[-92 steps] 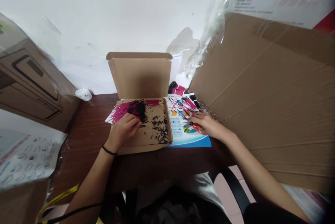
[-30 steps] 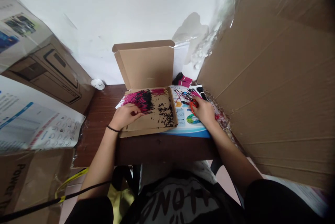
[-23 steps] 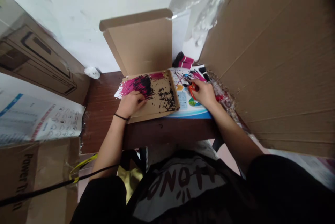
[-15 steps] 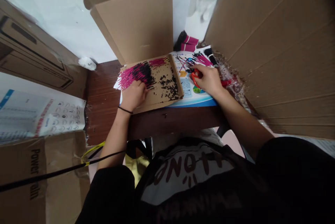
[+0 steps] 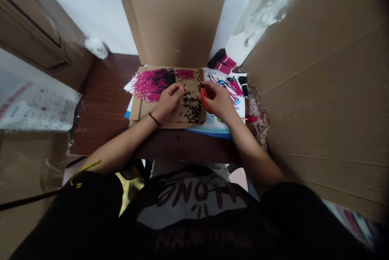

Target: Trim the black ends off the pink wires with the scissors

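My right hand (image 5: 219, 99) grips scissors with red handles (image 5: 206, 102), their dark blades pointing up and left over the right side of an open cardboard box (image 5: 194, 124). Over the middle of that box, my left hand (image 5: 168, 102) is closed in a pinch, thumb against fingers; a tiny dark tip shows there, too small to name. Magenta and black wire-like strands (image 5: 148, 85) lie in a pile to its left. Small black cut bits (image 5: 192, 110) are scattered between the hands on the box floor. Thin strands with gold-coloured ends (image 5: 196, 74) lie at the box's back right.
The box's lid (image 5: 176, 20) stands up at the back. Banded magenta and black bundles (image 5: 223, 63) sit behind on the right. More strands (image 5: 234, 87) rest on a printed sheet (image 5: 240, 108). A large cardboard panel (image 5: 319, 89) walls the right side. Brown tabletop (image 5: 100, 93) shows at left.
My left hand has lifted off the strands and moved right, over the box's middle. My right hand has brought the scissors left from the loose strands on the sheet. The view has shifted.
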Available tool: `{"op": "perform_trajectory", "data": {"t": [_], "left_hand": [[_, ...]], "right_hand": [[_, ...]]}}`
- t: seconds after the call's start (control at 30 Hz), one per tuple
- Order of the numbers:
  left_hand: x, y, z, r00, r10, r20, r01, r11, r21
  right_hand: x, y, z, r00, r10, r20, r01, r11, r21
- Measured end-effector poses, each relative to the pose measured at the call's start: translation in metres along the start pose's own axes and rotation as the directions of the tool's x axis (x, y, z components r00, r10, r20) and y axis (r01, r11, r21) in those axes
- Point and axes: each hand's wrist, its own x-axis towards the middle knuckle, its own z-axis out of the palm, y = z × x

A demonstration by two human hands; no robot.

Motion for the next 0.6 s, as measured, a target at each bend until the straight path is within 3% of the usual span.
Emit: {"op": "perform_trajectory", "data": {"t": [0.1,0.2,0.3,0.47,0.6], "left_hand": [[-0.002,-0.015,0.003,0.996,0.088,0.022,-0.089,0.995,0.042],[-0.001,-0.027,0.001,0.986,0.165,-0.033,-0.162,0.984,0.070],[0.002,-0.033,0.000,0.984,0.175,-0.043,-0.173,0.983,0.061],[-0.002,-0.024,0.001,0.975,0.218,0.035,-0.221,0.962,0.158],[-0.008,-0.017,0.001,0.969,0.246,0.022,-0.244,0.941,0.235]], "right_hand": [[-0.008,0.003,0.007,0.999,-0.039,0.015,0.040,0.996,-0.081],[-0.015,0.006,0.007,0.995,-0.085,0.059,0.095,0.978,-0.188],[-0.017,0.007,0.008,0.991,-0.102,0.086,0.120,0.962,-0.247],[-0.019,0.009,0.011,0.986,-0.131,0.102,0.156,0.941,-0.299],[-0.019,0.008,0.012,0.992,-0.112,0.061,0.125,0.938,-0.323]]}}
